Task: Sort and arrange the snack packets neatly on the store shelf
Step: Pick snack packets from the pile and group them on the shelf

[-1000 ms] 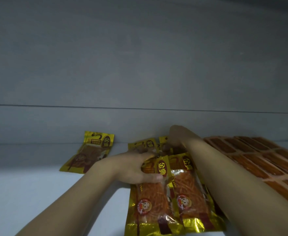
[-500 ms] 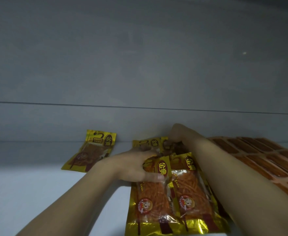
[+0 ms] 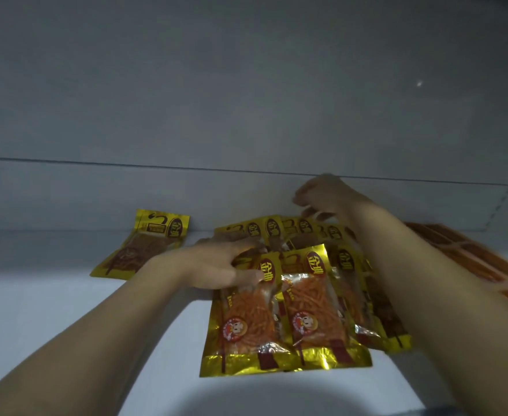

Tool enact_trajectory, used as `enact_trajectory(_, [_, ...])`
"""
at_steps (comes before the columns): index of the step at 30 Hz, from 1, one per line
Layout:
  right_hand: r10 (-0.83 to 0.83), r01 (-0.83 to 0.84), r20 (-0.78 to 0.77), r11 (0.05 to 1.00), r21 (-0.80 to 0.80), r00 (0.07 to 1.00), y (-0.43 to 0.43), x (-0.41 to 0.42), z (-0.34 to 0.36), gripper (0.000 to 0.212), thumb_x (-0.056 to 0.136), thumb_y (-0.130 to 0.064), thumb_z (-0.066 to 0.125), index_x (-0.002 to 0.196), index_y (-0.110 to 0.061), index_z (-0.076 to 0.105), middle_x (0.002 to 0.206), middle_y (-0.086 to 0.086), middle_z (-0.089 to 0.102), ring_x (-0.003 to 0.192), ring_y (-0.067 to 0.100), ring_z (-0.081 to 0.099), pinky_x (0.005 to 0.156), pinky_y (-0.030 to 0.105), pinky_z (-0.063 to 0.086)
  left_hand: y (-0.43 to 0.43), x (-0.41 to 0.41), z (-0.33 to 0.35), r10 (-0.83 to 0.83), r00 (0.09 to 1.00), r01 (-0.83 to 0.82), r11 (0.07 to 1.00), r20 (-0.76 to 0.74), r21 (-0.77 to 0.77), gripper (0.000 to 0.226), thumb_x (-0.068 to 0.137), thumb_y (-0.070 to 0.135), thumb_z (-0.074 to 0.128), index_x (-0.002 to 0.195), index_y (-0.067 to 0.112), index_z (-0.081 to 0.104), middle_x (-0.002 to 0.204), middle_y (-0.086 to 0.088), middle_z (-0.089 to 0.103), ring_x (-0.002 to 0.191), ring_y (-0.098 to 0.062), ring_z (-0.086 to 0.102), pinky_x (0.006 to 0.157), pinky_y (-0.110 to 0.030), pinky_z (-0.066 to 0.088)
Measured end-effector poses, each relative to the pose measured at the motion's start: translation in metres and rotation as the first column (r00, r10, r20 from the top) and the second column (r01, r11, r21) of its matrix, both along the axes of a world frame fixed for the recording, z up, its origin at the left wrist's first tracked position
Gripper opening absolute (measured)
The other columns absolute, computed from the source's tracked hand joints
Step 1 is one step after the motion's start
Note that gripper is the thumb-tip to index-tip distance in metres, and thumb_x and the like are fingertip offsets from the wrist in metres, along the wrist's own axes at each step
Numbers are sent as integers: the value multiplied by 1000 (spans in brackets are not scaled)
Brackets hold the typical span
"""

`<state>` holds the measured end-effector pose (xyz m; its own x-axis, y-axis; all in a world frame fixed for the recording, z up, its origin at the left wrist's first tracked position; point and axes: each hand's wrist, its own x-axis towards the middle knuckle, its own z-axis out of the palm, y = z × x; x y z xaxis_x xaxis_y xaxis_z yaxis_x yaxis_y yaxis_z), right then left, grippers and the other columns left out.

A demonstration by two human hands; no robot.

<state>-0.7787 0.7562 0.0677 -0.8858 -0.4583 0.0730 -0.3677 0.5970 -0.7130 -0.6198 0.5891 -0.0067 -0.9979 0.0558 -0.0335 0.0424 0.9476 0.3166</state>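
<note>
The left hand [image 3: 216, 265] lies spread flat on the gold snack packets, its thumb on the top of the front-left packet [image 3: 246, 328] and its fingers reaching the back row [image 3: 272, 232]. The right hand [image 3: 327, 196] hovers blurred above that row, fingers curled; whether it pinches anything cannot be told. The step looks like squaring the cluster on the shelf [image 3: 51, 310]. Next, probably, the lone packet [image 3: 144, 244] lying apart on the left needs bringing in.

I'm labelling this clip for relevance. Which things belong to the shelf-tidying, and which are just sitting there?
In the job: left hand touching the front gold packets; right hand above the rear gold packets; lone gold packet at left.
Just there: orange packets at right, untouched; back panel.
</note>
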Motion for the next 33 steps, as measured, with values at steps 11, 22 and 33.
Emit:
enact_trajectory(11, [61, -4, -434, 992, 130, 899, 121, 124, -42, 31, 90, -47, 63, 117, -33, 69, 115, -12, 69, 109, 10, 61, 91, 28, 45, 51, 39, 45, -24, 989, -12, 969, -143, -246, 59, 88, 68, 49, 142, 48, 36, 150, 12, 37, 137, -15, 37, 110, -44, 37])
enact_trajectory(22, [152, 43, -407, 901, 432, 901, 158, 126, -110, 56, 98, -62, 19, 151, -47, 23, 160, -10, 23, 150, 17, 3, 121, 48, 7, 128, 86, -28, 79, 996, -87, 964, -39, -253, 62, 88, 74, 5, 145, 59, -17, 162, 14, -21, 149, -13, -22, 120, -57, -6])
enact_trajectory(33, [164, 16, -427, 922, 386, 889, 158, 121, -113, 47, 97, -49, 33, 144, -43, 33, 154, -11, 31, 147, 15, 12, 120, 48, 13, 133, 86, -35, 147, 982, -166, 970, -116, -176, 63, 87, 72, 8, 148, 55, 1, 164, 16, -8, 149, -5, -17, 120, -53, -3])
